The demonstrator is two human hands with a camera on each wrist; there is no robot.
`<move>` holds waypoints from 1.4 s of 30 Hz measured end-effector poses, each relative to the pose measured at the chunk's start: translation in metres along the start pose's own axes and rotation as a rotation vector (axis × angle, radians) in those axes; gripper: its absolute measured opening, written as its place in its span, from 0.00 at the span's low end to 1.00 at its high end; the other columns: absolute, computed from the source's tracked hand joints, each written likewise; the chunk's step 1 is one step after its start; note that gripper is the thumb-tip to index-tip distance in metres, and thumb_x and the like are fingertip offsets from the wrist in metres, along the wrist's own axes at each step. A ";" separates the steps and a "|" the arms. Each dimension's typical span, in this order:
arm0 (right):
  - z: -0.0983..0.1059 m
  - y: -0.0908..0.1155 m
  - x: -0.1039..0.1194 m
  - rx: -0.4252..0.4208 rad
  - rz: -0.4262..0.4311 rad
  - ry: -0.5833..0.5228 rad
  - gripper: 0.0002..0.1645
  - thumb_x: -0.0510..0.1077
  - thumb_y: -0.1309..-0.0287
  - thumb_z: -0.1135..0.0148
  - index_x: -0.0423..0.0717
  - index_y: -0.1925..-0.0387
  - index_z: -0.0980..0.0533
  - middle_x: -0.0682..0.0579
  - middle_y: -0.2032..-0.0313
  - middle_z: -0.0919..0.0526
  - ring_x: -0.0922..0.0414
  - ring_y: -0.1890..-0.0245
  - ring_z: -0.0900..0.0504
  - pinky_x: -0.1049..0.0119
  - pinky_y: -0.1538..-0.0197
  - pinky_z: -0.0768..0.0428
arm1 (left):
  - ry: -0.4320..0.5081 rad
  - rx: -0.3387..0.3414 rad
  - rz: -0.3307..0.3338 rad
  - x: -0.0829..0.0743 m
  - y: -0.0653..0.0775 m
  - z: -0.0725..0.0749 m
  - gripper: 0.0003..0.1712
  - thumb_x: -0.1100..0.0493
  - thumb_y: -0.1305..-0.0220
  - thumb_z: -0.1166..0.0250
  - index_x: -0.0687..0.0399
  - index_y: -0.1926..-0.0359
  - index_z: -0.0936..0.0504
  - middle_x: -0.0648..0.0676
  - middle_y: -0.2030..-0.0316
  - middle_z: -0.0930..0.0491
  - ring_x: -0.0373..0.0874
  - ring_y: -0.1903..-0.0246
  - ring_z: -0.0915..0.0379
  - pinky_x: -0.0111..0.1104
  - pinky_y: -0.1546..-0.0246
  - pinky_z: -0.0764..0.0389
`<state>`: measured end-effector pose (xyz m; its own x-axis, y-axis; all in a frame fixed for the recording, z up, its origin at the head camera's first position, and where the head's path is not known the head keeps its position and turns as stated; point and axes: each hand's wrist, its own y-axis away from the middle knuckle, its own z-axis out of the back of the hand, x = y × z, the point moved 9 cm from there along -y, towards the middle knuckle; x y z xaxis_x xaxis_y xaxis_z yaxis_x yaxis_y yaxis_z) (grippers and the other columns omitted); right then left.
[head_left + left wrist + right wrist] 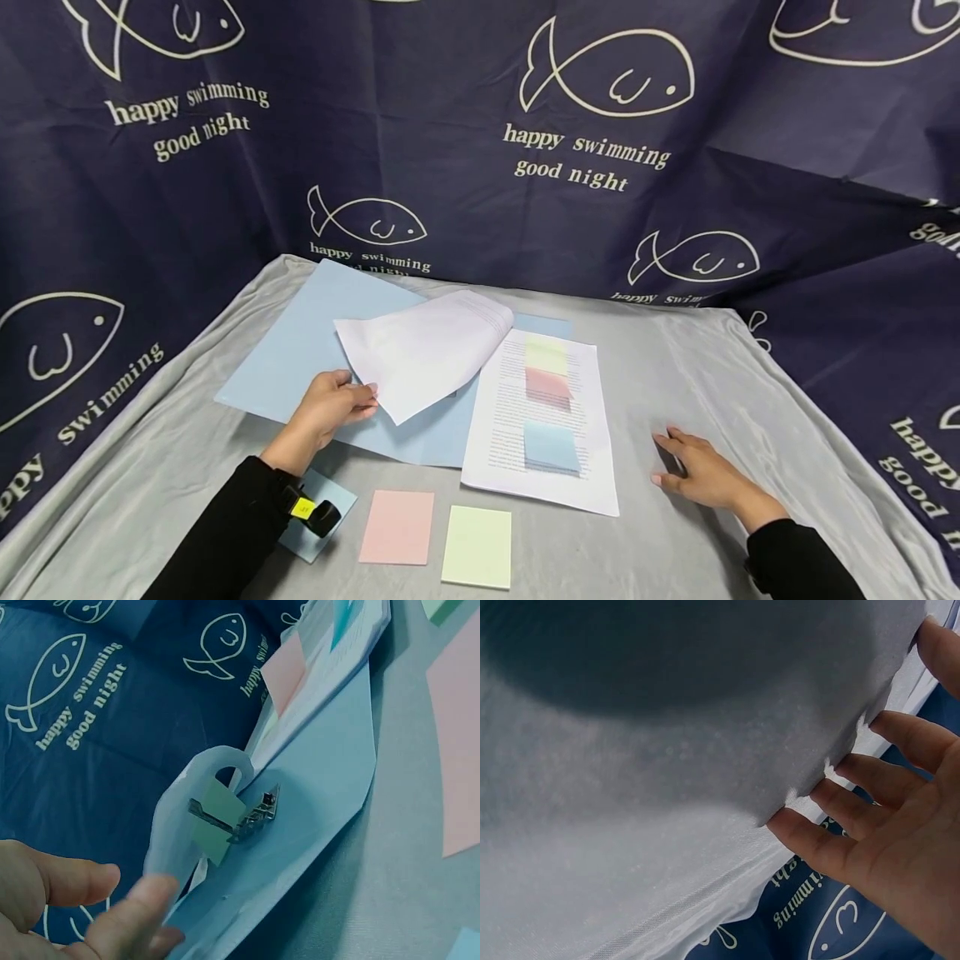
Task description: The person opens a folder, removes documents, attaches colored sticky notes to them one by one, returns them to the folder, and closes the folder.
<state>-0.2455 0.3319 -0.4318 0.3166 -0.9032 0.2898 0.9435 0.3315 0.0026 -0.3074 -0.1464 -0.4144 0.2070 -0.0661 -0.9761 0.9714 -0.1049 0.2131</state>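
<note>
My left hand (333,404) is at the near corner of a lifted printed sheet (427,350), which curls over to the left above a blue folder (285,342). In the left wrist view a gap shows between thumb and finger, and a fingertip (154,892) meets the sheet's edge. A metal clip (255,817) sits on the folder, with a green note (217,844) beside it. The printed stack (502,425) bears yellow (546,354), pink (547,387) and blue (551,446) sticky notes. My right hand (701,471) rests on the tablecloth, fingers spread, holding nothing.
Nearer me lie a blue pad (337,496), partly under my left wrist, a pink pad (397,527) and a pale green pad (477,546). A grey cloth (622,558) covers the table. Dark blue fish-print curtains (465,108) hang behind it and at the sides.
</note>
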 end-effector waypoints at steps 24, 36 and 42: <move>-0.002 0.000 -0.003 0.003 -0.015 -0.020 0.38 0.48 0.52 0.31 0.26 0.45 0.30 0.23 0.43 0.37 0.26 0.45 0.39 0.36 0.49 0.38 | 0.068 -0.083 -0.032 0.000 -0.003 0.002 0.39 0.71 0.37 0.44 0.78 0.33 0.57 0.72 0.48 0.33 0.35 0.70 0.22 0.27 0.64 0.23; -0.003 -0.001 -0.003 0.011 -0.012 -0.022 0.38 0.48 0.51 0.32 0.25 0.44 0.31 0.22 0.44 0.38 0.25 0.45 0.39 0.36 0.49 0.38 | -0.029 -0.198 -0.166 -0.021 0.003 0.002 0.37 0.70 0.41 0.39 0.76 0.35 0.46 0.56 0.71 0.23 0.36 0.76 0.23 0.27 0.69 0.22; -0.003 0.000 -0.005 0.007 -0.021 -0.020 0.39 0.48 0.51 0.32 0.26 0.44 0.32 0.22 0.44 0.38 0.26 0.45 0.39 0.36 0.49 0.38 | -0.164 -0.234 -0.305 -0.044 0.010 -0.014 0.32 0.71 0.43 0.37 0.74 0.38 0.37 0.63 0.69 0.22 0.37 0.77 0.22 0.29 0.71 0.21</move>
<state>-0.2465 0.3354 -0.4359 0.2948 -0.9042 0.3090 0.9490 0.3148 0.0157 -0.3056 -0.1308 -0.3701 -0.0972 -0.2256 -0.9694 0.9895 0.0826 -0.1185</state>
